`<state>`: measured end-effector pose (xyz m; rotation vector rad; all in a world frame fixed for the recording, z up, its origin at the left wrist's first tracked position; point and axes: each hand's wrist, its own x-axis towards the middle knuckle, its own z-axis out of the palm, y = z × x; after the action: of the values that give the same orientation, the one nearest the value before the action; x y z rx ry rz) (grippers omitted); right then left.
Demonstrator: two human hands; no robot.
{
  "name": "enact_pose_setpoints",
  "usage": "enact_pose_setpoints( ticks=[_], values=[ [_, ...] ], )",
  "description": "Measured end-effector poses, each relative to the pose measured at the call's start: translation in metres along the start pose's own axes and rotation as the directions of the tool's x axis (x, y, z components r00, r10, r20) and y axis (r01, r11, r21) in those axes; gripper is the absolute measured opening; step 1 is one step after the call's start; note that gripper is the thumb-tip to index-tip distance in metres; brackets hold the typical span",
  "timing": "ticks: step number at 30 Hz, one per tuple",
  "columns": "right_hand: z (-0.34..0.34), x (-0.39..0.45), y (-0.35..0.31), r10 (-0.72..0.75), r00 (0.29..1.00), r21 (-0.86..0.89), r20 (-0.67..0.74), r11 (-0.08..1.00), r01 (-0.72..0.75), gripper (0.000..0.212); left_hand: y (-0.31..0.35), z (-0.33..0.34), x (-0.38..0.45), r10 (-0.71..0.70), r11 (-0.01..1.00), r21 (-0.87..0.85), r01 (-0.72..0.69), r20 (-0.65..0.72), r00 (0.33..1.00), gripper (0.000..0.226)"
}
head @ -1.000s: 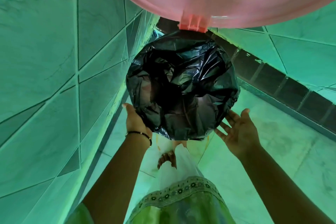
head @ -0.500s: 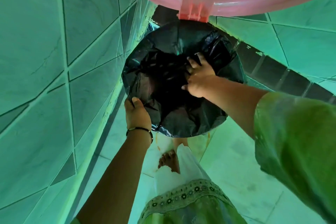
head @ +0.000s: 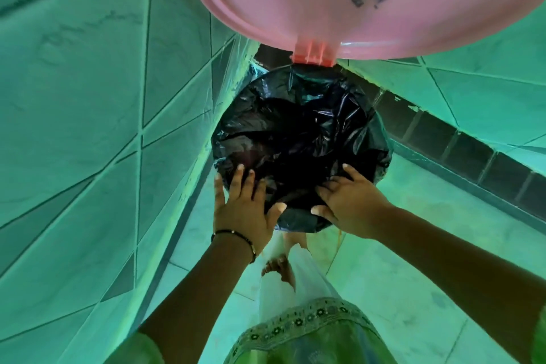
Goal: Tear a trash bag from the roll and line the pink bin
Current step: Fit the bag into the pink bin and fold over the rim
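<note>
Black trash bag (head: pixel 301 139) spread over the bin mouth, crumpled, covering the near rim; pink lid (head: pixel 369 0) swung up at the far side on its hinge (head: pixel 313 54); left hand (head: pixel 243 207) flat on the bag's near-left edge, fingers straight; right hand (head: pixel 350 205) on the near-right edge, fingers bent into the plastic, grasp uncertain; tiled wall (head: pixel 74 127) left.

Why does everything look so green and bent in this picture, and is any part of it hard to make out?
Head view: a green cast tints the tiled wall; the wide lens splays its tile lines and swells the pink lid. The black bag shows glossy glints on its folds but goes nearly featureless in its dark middle. Both hands' edges look slightly soft.
</note>
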<state>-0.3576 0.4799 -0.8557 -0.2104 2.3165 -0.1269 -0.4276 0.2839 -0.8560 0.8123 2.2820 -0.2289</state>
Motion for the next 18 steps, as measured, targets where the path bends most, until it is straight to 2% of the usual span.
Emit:
enact_pose_setpoints(
  ticks=[2,3,5,7,11,12,13,15,17,18],
  values=[
    [-0.018,-0.009,-0.002,0.104,0.960,0.137,-0.261,0.988,-0.070,0.059,-0.008,-0.010,-0.001,-0.026,1.000,-0.012,0.025,-0.023,0.999,0.079],
    [-0.033,-0.019,-0.002,0.184,0.897,0.241,-0.403,0.966,-0.090,0.050,-0.010,-0.022,-0.007,-0.034,0.997,-0.070,0.025,-0.130,0.991,0.079],
    [-0.067,-0.044,-0.004,0.333,0.736,0.405,-0.590,0.910,-0.088,0.033,-0.012,-0.042,-0.018,-0.052,0.974,-0.225,-0.030,-0.349,0.936,0.067],
    [-0.109,-0.077,-0.007,0.399,0.550,0.456,-0.734,0.889,-0.037,0.031,-0.011,-0.078,-0.033,-0.088,0.945,-0.316,-0.087,-0.500,0.862,0.063],
    [-0.180,-0.121,-0.005,0.355,0.174,0.359,-0.918,0.933,-0.008,0.040,0.001,-0.157,-0.051,-0.099,0.922,-0.327,-0.206,-0.714,0.693,0.067],
    [-0.196,-0.124,0.001,0.345,0.140,0.343,-0.928,0.939,-0.038,0.044,0.004,-0.177,-0.052,-0.073,0.924,-0.296,-0.241,-0.756,0.650,0.069],
    [-0.211,-0.125,0.009,0.344,0.159,0.336,-0.925,0.939,-0.074,0.048,0.005,-0.195,-0.052,-0.044,0.931,-0.253,-0.263,-0.792,0.609,0.070],
    [-0.235,-0.116,0.029,0.329,0.322,0.306,-0.888,0.944,-0.122,0.054,0.005,-0.226,-0.044,0.020,0.952,-0.157,-0.262,-0.823,0.568,0.071],
    [-0.246,-0.103,0.043,0.287,0.477,0.266,-0.831,0.957,-0.114,0.048,0.004,-0.247,-0.034,0.086,0.967,-0.073,-0.243,-0.808,0.583,0.067],
    [-0.247,-0.098,0.047,0.261,0.526,0.247,-0.809,0.964,-0.099,0.043,0.002,-0.253,-0.028,0.113,0.968,-0.046,-0.245,-0.793,0.598,0.061]
  ],
)
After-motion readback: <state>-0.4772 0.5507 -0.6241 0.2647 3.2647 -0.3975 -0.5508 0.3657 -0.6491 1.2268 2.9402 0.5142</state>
